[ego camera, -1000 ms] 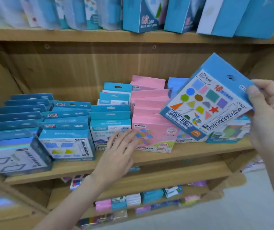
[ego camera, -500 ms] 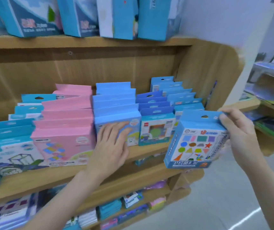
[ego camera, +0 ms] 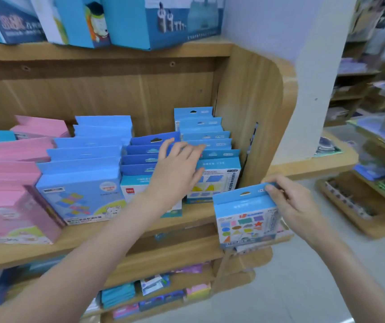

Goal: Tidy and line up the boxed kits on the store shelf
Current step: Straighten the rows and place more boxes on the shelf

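Note:
Rows of boxed kits stand on the wooden shelf [ego camera: 198, 216]: pink boxes [ego camera: 12, 206] at the left, light blue boxes [ego camera: 82, 190] beside them, then darker blue boxes [ego camera: 142, 157] and a rightmost blue row [ego camera: 212, 155] against the side panel. My left hand [ego camera: 177, 169] reaches in with fingers spread, lying on the tops of the two right rows. My right hand [ego camera: 296, 203] grips the top flap of a blue shapes kit box [ego camera: 245, 220], held upright in front of the shelf's right end.
The curved wooden side panel [ego camera: 256, 113] closes the shelf on the right. Larger blue boxes [ego camera: 163, 19] stand on the shelf above. Lower shelves [ego camera: 163, 252] hold small packs. A white pillar [ego camera: 315, 78] and another low display [ego camera: 361, 206] stand to the right.
My left hand has moved right from the light blue row to the two right rows. My right hand has lowered the shapes kit box. The view has swung right.

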`<state>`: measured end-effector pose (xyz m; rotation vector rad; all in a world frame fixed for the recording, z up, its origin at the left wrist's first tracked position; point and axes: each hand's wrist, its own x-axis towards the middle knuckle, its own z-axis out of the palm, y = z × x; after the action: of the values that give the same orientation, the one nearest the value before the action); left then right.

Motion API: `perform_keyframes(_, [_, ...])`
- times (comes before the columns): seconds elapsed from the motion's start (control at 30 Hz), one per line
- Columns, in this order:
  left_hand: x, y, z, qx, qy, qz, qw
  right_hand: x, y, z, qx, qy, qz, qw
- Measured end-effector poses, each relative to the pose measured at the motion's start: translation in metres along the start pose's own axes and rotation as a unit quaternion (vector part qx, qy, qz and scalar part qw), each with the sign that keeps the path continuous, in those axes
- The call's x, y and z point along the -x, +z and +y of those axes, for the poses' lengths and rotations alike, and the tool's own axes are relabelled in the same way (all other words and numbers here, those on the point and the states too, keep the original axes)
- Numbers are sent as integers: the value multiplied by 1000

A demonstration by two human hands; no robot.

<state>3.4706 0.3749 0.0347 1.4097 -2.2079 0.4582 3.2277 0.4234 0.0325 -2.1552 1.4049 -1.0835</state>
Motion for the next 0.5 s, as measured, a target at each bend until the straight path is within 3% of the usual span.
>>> perform_keyframes(0.13, [2, 6, 8, 2, -12, 5, 1000, -9, 7, 11, 5, -19, -13, 1000])
perform_keyframes(0.3, [31, 12, 15, 64, 114, 60, 990, -9, 1, 14, 44, -42, -23, 998])
perform_keyframes(0.5, [39, 14, 5, 53, 123, 57, 989, -6, -4, 13, 49, -46, -3, 998])
